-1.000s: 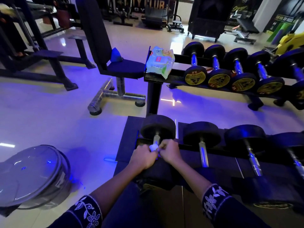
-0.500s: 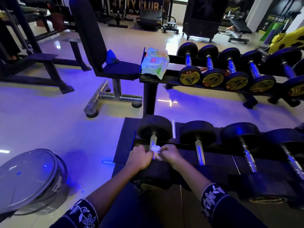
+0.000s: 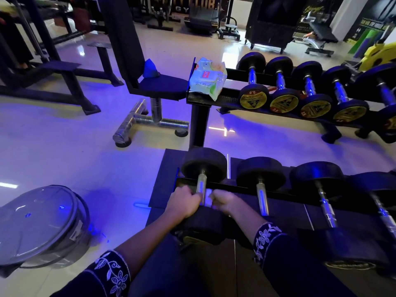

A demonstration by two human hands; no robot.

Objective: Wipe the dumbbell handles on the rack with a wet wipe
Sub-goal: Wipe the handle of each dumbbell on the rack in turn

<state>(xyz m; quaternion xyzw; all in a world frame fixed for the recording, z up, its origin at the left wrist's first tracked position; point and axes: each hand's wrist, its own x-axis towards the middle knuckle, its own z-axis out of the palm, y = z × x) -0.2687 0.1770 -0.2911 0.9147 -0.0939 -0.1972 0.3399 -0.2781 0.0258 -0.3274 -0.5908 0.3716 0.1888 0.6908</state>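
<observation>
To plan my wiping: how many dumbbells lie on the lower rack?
4, from the left: first dumbbell, second dumbbell, third dumbbell, fourth dumbbell, cut by the right edge. More may be hidden.

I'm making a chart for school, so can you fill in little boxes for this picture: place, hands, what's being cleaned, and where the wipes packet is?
Place: a gym with dumbbell racks
Hands: left hand and right hand, both curled, hold a wet wipe between them
Being cleaned: handle of the leftmost dumbbell on the lower rack
Wipes packet: wipes packet lies on the left end of the upper rack
</observation>
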